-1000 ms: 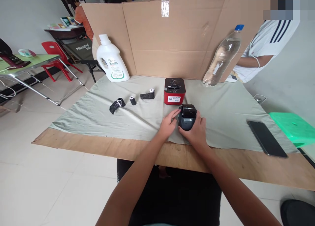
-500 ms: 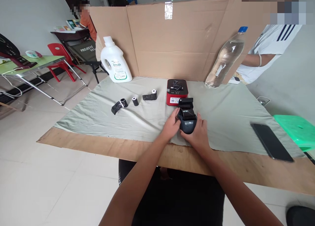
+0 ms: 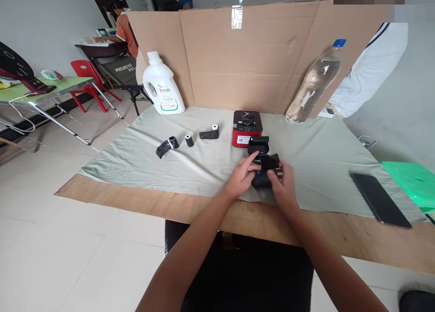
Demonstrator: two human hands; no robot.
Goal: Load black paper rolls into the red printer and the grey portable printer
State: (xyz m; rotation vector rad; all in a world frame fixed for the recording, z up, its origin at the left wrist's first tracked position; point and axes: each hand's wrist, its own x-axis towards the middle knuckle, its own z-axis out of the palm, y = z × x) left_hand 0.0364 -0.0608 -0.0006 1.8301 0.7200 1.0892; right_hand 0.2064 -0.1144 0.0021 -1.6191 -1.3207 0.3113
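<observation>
A small black label printer (image 3: 262, 180) sits on the cloth with its lid (image 3: 258, 144) tipped up and back. My right hand (image 3: 284, 183) holds a black paper roll (image 3: 270, 161) between thumb and fingers, just above the printer's body. At the printer's left side is my left hand (image 3: 240, 178), gripping the body, its fingers reaching over the opening near the roll. Part of the printer is hidden under both hands. Behind it stands a red and black box (image 3: 246, 130). To the left lie a small black roll (image 3: 189, 141) and two partly unwound rolls (image 3: 173, 142), (image 3: 215, 132).
A white detergent jug (image 3: 165, 88) and a tilted water bottle (image 3: 314, 85) stand before the cardboard screen (image 3: 241, 54). A phone (image 3: 380, 199) lies at right, near a green stool (image 3: 409, 183). One person in orange (image 3: 126, 33) is behind left; a white sleeve (image 3: 370, 72) shows at right.
The black roll has come up out of the printer into my right hand. My left hand's fingers have moved up over the printer's opening. The person at right has shifted.
</observation>
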